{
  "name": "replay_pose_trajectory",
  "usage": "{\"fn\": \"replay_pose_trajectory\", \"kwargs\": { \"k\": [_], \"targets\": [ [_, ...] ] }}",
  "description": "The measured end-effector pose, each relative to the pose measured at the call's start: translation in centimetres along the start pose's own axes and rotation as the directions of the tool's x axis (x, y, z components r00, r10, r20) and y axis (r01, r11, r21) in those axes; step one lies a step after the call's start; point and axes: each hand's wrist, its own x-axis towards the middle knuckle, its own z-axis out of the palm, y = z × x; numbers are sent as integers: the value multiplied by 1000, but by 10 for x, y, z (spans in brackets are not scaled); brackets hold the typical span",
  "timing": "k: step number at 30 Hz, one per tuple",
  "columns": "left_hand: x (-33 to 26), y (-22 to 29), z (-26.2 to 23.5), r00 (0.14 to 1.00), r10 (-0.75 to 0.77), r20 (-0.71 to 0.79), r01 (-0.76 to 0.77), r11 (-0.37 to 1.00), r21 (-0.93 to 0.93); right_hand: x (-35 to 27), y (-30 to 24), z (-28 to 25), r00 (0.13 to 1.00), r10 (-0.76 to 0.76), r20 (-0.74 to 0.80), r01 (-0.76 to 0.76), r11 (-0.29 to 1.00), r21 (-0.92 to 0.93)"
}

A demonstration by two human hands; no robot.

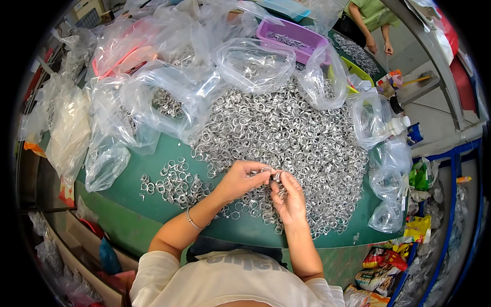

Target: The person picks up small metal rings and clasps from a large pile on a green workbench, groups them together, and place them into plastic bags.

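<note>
A wide heap of small silver metal rings (286,128) covers the middle of the green table (138,179). At its near edge my left hand (245,179) pinches a ring between thumb and fingers. Close against it, my right hand (290,198) has its fingers curled around a few more rings, and the fingertips of both hands almost meet. Exactly how many rings they hold is hidden by the fingers. To the left of my left forearm lies a smaller, looser pile of rings (181,184).
Clear plastic bags (169,97), some with rings inside, crowd the far and left sides. A purple basket (291,41) of metal pieces stands at the back. On the right are more bags (386,189) and a white bottle (398,125). Another person (376,25) works at the far right.
</note>
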Motion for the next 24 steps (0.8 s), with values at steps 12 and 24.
{"fn": "replay_pose_trajectory", "kwargs": {
  "k": [12,24],
  "targets": [
    [2,-3,1,997,41,66,-41,999,-7,2,-6,-1,975,218,36,-220,946,236],
    [3,0,1,999,1,50,-6,995,98,-1,-5,-12,901,394,181,-431,766,476]
  ]
}}
